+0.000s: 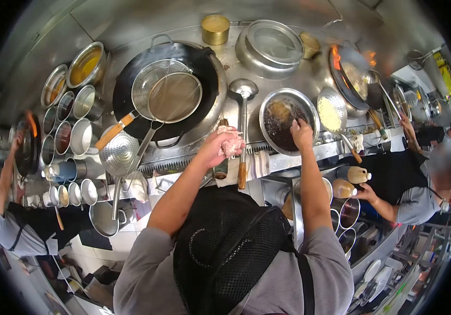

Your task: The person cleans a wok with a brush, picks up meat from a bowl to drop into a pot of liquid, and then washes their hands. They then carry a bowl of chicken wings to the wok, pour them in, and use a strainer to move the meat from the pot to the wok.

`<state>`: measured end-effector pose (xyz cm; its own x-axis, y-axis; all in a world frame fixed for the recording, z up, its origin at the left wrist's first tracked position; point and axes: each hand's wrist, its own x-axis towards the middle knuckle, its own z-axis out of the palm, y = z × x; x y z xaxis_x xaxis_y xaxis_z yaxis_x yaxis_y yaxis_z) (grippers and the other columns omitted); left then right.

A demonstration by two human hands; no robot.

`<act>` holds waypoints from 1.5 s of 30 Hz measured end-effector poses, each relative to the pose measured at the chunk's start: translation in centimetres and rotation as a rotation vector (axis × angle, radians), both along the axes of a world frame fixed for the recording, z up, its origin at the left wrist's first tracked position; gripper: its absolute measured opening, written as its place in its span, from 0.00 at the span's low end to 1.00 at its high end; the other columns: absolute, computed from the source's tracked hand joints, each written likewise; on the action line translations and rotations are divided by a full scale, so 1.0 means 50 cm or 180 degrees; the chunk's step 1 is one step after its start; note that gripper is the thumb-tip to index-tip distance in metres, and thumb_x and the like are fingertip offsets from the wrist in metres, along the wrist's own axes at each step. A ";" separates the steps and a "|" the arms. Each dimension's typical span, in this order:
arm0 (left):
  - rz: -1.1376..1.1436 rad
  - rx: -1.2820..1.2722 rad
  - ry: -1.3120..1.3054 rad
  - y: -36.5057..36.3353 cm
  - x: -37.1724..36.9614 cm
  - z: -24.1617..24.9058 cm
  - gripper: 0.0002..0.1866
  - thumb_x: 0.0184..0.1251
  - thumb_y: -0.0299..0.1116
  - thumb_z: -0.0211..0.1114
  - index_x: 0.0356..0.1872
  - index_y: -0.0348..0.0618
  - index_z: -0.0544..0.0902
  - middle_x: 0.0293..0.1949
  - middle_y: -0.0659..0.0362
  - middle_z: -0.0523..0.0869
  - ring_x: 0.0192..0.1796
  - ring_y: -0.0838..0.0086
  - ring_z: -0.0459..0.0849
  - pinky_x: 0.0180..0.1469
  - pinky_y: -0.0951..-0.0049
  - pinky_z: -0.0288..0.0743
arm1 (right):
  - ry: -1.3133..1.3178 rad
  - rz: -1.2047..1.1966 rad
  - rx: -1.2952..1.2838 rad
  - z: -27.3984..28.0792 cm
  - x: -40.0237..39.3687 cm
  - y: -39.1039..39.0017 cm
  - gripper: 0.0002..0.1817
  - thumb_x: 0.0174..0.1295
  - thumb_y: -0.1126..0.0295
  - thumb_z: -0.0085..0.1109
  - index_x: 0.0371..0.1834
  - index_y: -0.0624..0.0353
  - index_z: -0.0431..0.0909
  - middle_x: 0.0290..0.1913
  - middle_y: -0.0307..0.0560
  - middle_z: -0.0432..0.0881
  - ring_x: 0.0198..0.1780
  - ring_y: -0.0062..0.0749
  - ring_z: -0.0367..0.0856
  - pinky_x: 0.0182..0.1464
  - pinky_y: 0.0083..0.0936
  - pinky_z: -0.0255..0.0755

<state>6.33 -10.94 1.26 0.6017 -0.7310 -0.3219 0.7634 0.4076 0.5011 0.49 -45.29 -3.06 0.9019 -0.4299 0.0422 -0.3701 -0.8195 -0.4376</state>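
Observation:
My left hand (210, 150) is closed around a lump of pale pink raw meat (231, 145), held above the counter edge beside a ladle (244, 113). My right hand (302, 135) reaches over a metal bowl (263, 122) of dark liquid with a brownish clump in it. Its fingers are drawn together at the bowl's right side. Whatever they pinch, if anything, is hidden. A perforated skimmer (332, 112) holding a pale yellow chopped heap lies just right of the bowl.
Two strainers (174, 97) rest on a black wok (125, 89) at left. Behind the bowl stand a lidded pot (242, 55) and a gold tin (215, 30). Flames rise around a wok (342, 86) at right. Co-workers (414, 181) (10, 226) stand on both sides. Sauce containers (81, 135) crowd the left.

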 end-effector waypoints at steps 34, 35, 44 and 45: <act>0.0519 0.0548 -0.1086 -0.010 0.025 0.001 0.14 0.64 0.30 0.58 0.51 0.41 0.72 0.37 0.57 0.79 0.36 0.71 0.83 0.34 0.69 0.80 | -0.1370 0.1249 0.0878 0.176 -0.044 0.424 0.07 0.61 0.73 0.60 0.38 0.67 0.77 0.35 0.53 0.75 0.34 0.43 0.78 0.37 0.32 0.73; 0.0512 0.0544 -0.0842 -0.010 0.025 0.005 0.13 0.65 0.29 0.57 0.50 0.41 0.72 0.37 0.57 0.80 0.36 0.71 0.83 0.36 0.69 0.80 | -0.1369 0.1251 0.0879 0.168 -0.041 0.419 0.07 0.61 0.73 0.60 0.38 0.67 0.77 0.35 0.53 0.75 0.34 0.43 0.78 0.37 0.32 0.73; 0.0354 0.0084 -0.0286 0.004 0.054 -0.020 0.08 0.67 0.39 0.54 0.36 0.46 0.75 0.28 0.59 0.80 0.27 0.67 0.84 0.24 0.73 0.75 | -0.1274 0.0536 0.5471 0.215 -0.027 0.366 0.02 0.66 0.79 0.49 0.35 0.62 0.72 0.32 0.45 0.77 0.29 0.28 0.75 0.34 0.26 0.75; 0.0393 0.0046 -0.0289 0.001 0.054 -0.020 0.08 0.67 0.39 0.54 0.37 0.46 0.75 0.29 0.59 0.81 0.27 0.67 0.84 0.24 0.72 0.76 | -0.1208 0.0533 0.5779 0.241 -0.032 0.358 0.06 0.62 0.80 0.47 0.39 0.65 0.73 0.33 0.46 0.76 0.30 0.28 0.75 0.36 0.29 0.76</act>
<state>9.02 -10.87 0.26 0.7137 -0.6454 -0.2721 0.6593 0.4877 0.5723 -1.12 -27.41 9.02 0.9878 -0.0930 -0.1252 -0.0302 0.6734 -0.7386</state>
